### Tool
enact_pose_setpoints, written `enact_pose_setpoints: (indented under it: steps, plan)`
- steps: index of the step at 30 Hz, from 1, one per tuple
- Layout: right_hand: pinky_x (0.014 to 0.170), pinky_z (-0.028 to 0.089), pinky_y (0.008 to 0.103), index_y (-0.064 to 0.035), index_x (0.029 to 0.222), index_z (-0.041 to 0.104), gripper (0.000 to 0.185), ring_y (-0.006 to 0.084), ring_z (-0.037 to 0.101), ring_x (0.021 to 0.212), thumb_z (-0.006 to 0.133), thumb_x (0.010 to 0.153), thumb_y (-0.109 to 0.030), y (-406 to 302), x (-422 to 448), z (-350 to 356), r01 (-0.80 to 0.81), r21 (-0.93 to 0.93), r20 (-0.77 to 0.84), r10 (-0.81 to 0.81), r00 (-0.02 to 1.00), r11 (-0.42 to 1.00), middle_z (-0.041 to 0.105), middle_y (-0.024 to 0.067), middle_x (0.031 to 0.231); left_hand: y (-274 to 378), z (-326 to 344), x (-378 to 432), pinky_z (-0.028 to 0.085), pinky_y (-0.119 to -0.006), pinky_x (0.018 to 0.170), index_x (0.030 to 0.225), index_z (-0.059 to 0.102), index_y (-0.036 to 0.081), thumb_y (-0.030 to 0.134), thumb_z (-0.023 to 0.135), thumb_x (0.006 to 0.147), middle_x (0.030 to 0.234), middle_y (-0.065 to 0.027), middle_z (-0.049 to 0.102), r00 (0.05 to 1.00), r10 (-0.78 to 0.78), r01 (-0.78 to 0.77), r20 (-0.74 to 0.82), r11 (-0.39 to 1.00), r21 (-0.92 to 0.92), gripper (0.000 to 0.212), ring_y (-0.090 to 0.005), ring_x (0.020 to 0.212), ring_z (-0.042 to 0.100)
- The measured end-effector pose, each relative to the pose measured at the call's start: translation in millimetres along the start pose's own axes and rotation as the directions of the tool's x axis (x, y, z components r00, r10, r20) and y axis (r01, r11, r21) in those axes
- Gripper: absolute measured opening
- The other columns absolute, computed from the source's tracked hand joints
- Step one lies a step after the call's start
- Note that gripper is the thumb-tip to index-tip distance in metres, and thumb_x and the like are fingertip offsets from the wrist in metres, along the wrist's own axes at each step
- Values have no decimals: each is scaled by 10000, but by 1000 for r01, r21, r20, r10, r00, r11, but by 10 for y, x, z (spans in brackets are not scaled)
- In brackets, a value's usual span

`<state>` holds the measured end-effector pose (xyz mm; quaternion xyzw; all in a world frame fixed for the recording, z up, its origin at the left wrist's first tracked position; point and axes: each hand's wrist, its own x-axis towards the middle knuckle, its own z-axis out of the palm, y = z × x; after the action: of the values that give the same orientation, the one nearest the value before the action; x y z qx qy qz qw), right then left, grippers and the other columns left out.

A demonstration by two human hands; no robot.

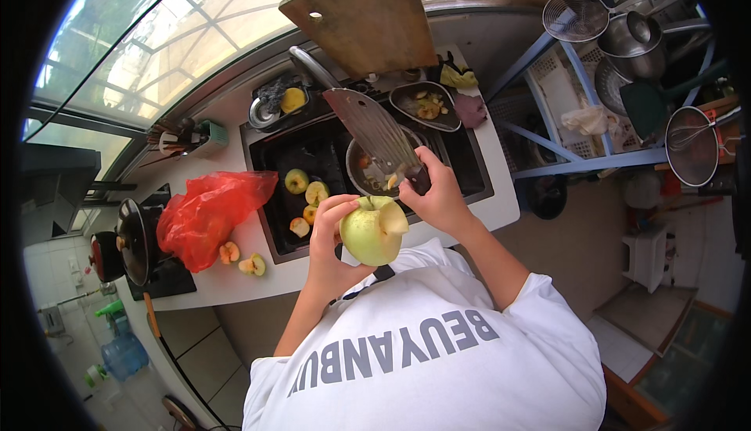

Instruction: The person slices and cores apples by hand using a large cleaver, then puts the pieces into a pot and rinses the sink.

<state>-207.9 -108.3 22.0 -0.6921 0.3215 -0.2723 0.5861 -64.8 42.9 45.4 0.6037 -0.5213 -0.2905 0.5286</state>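
My left hand (330, 243) holds a green apple (371, 236) whose right side has a cut, with pale flesh showing. A kitchen cleaver (375, 129) is gripped by its dark handle in my right hand (437, 193), its broad blade pointing up and left over the sink. Beneath the blade, a round metal bowl (354, 167) stands in the sink (273, 214) and holds bits of apple. Several whole and cut apples (297, 181) lie in the left part of the sink. Two cut apple pieces (252, 264) rest on the white counter beside a red plastic bag (214, 214).
A strainer basket (456, 120) with scraps sits at the sink's back right, near the faucet (314, 67). Behind it stands a wooden cutting board (364, 20). A lidded black pan (136, 242) is at the left. A blue rack (557, 164) with utensils stands at the right.
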Motion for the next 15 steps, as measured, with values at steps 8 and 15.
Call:
enact_pose_setpoints:
  steps: [8, 15]
  plan:
    - [542, 423, 205, -32, 967, 526, 309, 28, 508, 578, 715, 822, -230, 8, -18, 31, -14, 11, -49, 15, 999, 1000, 576, -2, 661, -55, -23, 2, 492, -310, 915, 1259, 411, 77, -26, 803, 574, 1264, -117, 428, 998, -63, 62, -11, 996, -58, 796, -220, 1132, 535]
    - [483, 366, 223, -14, 929, 583, 185, 90, 473, 493, 659, 874, -173, -173, -233, -431, 342, -152, 10, -345, 939, 927, 528, 25, 612, -201, -204, -42, 431, -332, 986, 1290, 388, 74, -101, 677, 546, 1262, -106, 470, 979, -155, 99, -128, 926, -365, 817, -225, 1171, 506]
